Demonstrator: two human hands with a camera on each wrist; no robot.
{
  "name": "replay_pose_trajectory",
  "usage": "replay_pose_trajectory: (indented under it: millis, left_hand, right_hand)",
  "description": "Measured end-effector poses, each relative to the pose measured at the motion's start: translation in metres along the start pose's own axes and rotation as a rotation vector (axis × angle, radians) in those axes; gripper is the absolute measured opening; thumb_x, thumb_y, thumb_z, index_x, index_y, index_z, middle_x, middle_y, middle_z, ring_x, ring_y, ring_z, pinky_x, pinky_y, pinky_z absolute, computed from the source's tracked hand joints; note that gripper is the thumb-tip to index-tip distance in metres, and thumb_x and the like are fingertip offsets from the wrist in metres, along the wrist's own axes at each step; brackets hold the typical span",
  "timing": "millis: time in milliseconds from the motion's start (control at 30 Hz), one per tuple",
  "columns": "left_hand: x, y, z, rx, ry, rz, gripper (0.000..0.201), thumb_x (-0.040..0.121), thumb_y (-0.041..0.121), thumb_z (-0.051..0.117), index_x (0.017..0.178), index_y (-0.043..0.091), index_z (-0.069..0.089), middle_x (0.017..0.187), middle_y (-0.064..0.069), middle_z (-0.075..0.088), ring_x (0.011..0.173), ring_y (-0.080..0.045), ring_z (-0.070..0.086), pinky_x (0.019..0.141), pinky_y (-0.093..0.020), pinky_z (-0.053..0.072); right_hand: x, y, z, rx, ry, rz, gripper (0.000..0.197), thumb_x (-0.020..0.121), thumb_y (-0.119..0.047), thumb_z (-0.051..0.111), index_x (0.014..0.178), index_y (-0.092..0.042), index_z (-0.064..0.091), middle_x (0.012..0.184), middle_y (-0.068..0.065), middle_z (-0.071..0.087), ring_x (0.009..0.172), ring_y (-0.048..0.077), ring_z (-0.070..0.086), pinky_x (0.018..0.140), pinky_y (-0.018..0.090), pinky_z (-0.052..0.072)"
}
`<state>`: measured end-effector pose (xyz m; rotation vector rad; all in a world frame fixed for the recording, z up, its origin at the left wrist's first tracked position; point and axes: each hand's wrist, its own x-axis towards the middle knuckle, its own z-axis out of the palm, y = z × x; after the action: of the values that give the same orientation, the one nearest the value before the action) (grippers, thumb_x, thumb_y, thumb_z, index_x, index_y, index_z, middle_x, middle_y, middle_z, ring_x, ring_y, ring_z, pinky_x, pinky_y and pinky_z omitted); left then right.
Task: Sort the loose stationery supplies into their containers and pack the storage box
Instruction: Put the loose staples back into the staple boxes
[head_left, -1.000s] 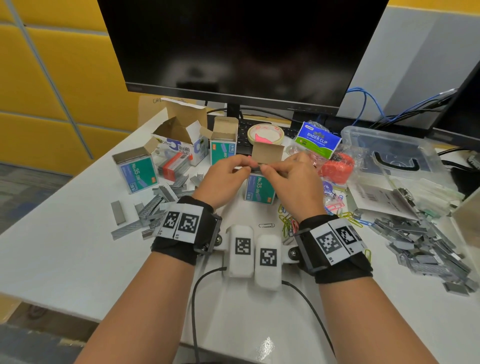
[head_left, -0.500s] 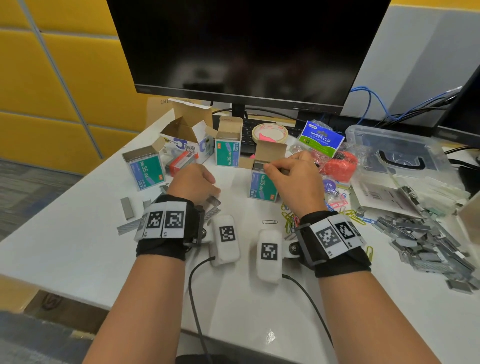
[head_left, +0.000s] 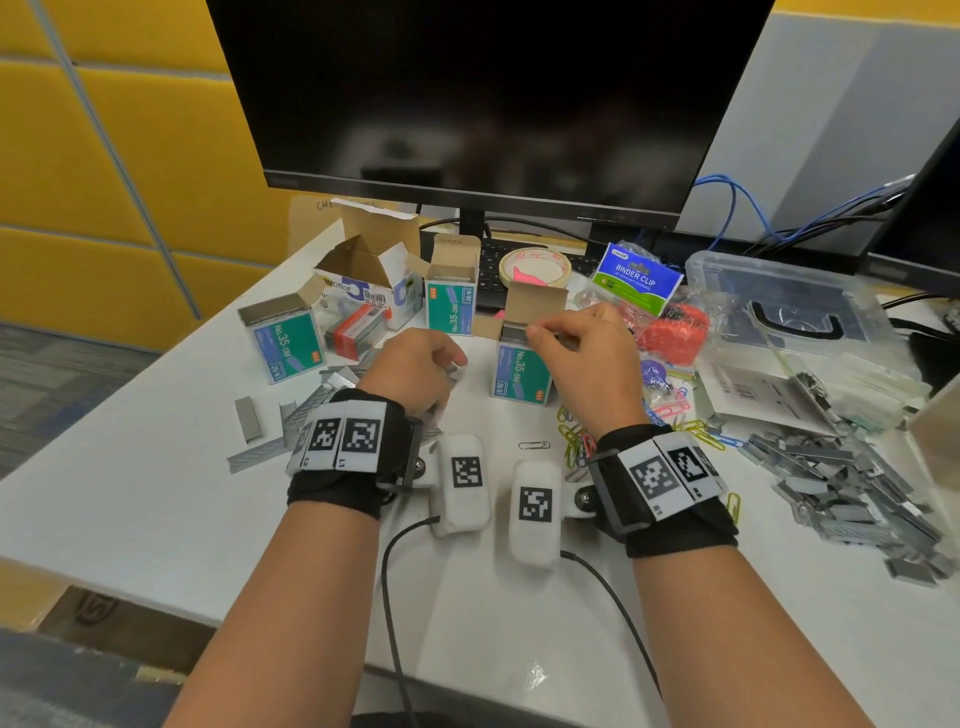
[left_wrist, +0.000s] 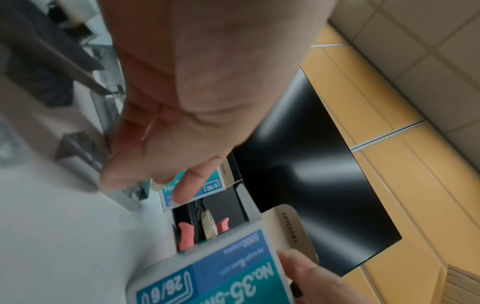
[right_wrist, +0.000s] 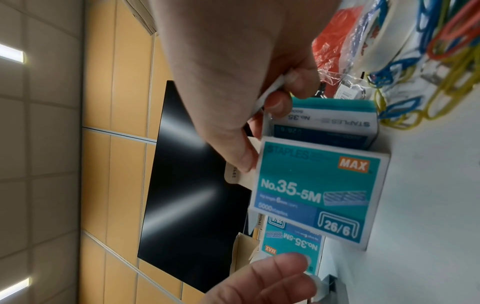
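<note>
a: what's beyond the fingers?
b: a dark monitor (head_left: 483, 98) standing on the white counter (head_left: 156, 467), a keyboard (head_left: 491, 270) under it.
a: and farther right?
b: blue cables (head_left: 737, 208); yellow wall panels (head_left: 104, 156) far left.

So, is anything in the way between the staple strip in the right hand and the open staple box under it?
Nothing visible. The right hand pinches the staple strip just above the staple box, whose lid flap is folded back behind the opening. Grey staples already show inside its top.
</note>
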<state>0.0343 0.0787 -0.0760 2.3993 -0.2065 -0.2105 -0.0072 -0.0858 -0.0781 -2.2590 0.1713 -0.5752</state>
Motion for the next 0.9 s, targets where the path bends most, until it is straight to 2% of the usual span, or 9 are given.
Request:
replay_pose_trajectory:
  millis: [67,100,233,333,400,533,700,800,900]
  left_hand:
    - [0.0012,0.0001,0.0013,0.001,0.031,0.020,0.042,0.078,-0.010,0.062,0.111,0.017,0.062,0.110,-0.003,0.059,0.100,-0.019,0.054,0.087,-0.030,0.049]
    - [0.0016,-0.0001,0.0014,0.004,0.037,0.024,0.042,0.078,-0.007,0.065,0.112,0.017,0.062,0.110,-0.002,0.058,0.099,-0.019,0.054,0.089,-0.030,0.048]
    - [0.0019,-0.0003,0.0002,0.030,0.012,0.022,0.046,0.075,0.005,0.075,0.116,0.018,0.059,0.107,0.001,0.056,0.095,-0.017,0.052,0.086,-0.029,0.046]
    - [0.0018,-0.0007,0.0002,0.041,-0.010,0.011,0.048,0.076,0.002,0.073,0.118,0.018,0.059,0.106,0.002,0.057,0.094,-0.016,0.053,0.080,-0.026,0.044]
    - [0.0023,-0.0014,0.0006,0.044,-0.010,0.015,0.049,0.075,-0.001,0.072,0.119,0.018,0.058,0.108,0.000,0.058,0.094,-0.016,0.053,0.079,-0.025,0.044]
    - [0.0021,-0.0002,0.0021,0.020,0.034,0.064,0.045,0.081,0.005,0.069,0.121,0.018,0.056,0.114,-0.003,0.058,0.096,-0.016,0.051,0.086,-0.026,0.043]
    - [0.0038,-0.0027,0.0024,0.017,0.082,0.083,0.039,0.086,0.008,0.063,0.123,0.019,0.054,0.118,-0.005,0.055,0.100,-0.014,0.046,0.088,-0.026,0.038]
    - [0.0022,-0.0025,0.0026,0.040,0.007,0.067,0.035,0.085,0.017,0.067,0.119,0.020,0.057,0.110,0.001,0.056,0.099,-0.015,0.051,0.084,-0.025,0.040]
    - [0.0016,-0.0017,0.0021,0.088,-0.068,0.062,0.041,0.079,0.012,0.073,0.118,0.020,0.059,0.103,0.004,0.057,0.094,-0.014,0.053,0.080,-0.025,0.040]
  right_hand:
    - [0.0000,-0.0003,-0.0019,0.046,0.031,-0.017,0.020,0.090,-0.031,0.058,0.104,-0.023,0.070,0.100,0.003,0.048,0.094,0.015,0.052,0.083,0.035,0.048]
    - [0.0000,-0.0005,-0.0028,0.058,0.044,-0.025,0.021,0.091,-0.030,0.057,0.106,-0.023,0.069,0.099,0.002,0.047,0.093,0.014,0.052,0.081,0.032,0.047]
    - [0.0008,-0.0003,-0.0044,0.071,0.111,-0.050,0.023,0.092,-0.029,0.055,0.112,-0.024,0.066,0.098,0.002,0.049,0.088,0.012,0.050,0.073,0.023,0.042]
    - [0.0016,0.0007,-0.0045,0.063,0.135,-0.061,0.025,0.093,-0.028,0.053,0.116,-0.025,0.064,0.095,0.003,0.050,0.085,0.009,0.044,0.065,0.010,0.033]
    - [0.0015,0.0007,-0.0046,0.092,0.168,-0.076,0.027,0.093,-0.025,0.053,0.118,-0.024,0.063,0.094,0.003,0.051,0.084,0.007,0.043,0.065,0.007,0.030]
    - [0.0018,-0.0003,-0.0037,0.274,0.266,-0.033,0.033,0.092,-0.018,0.054,0.125,-0.022,0.056,0.092,-0.001,0.054,0.082,0.006,0.045,0.072,0.014,0.038]
    - [0.0033,0.0033,-0.0049,0.361,0.277,0.054,0.036,0.097,-0.017,0.048,0.133,-0.017,0.048,0.122,0.000,0.056,0.109,0.012,0.050,0.082,0.011,0.043]
    - [0.0030,0.0034,-0.0046,0.339,0.272,0.054,0.035,0.097,-0.017,0.047,0.132,-0.016,0.050,0.129,0.001,0.054,0.117,0.015,0.049,0.096,0.027,0.045]
    - [0.0037,0.0045,-0.0038,0.340,0.275,0.058,0.034,0.097,-0.017,0.047,0.131,-0.017,0.051,0.128,0.001,0.055,0.117,0.015,0.050,0.098,0.034,0.045]
